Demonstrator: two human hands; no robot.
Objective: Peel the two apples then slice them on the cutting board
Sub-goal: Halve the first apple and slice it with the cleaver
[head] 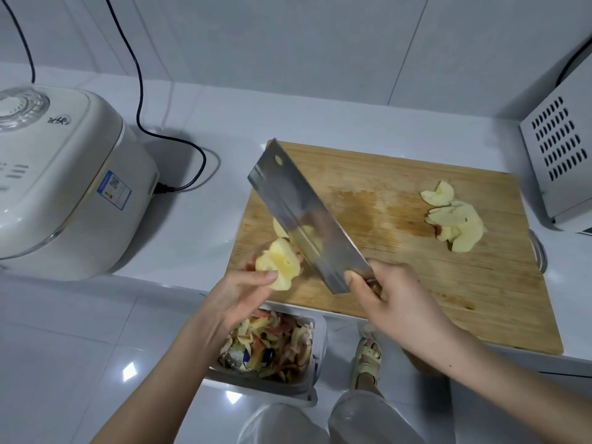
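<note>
My left hand (238,291) holds a peeled, pale yellow apple piece (279,265) above the left edge of the wooden cutting board (416,270). My right hand (395,299) grips the handle of a wide steel cleaver (304,216), whose blade is raised and tilted over the board's left side, right beside the held piece. Another apple piece (279,227) lies on the board, partly hidden behind the blade. A pile of apple slices (455,221) rests at the board's right side.
A white rice cooker (64,187) with its black cord (179,145) stands on the counter at left. A white appliance with vents (557,155) sits at right. Below the counter edge, a white bin (272,350) holds apple peels. My sandalled foot (366,360) is on the tiled floor.
</note>
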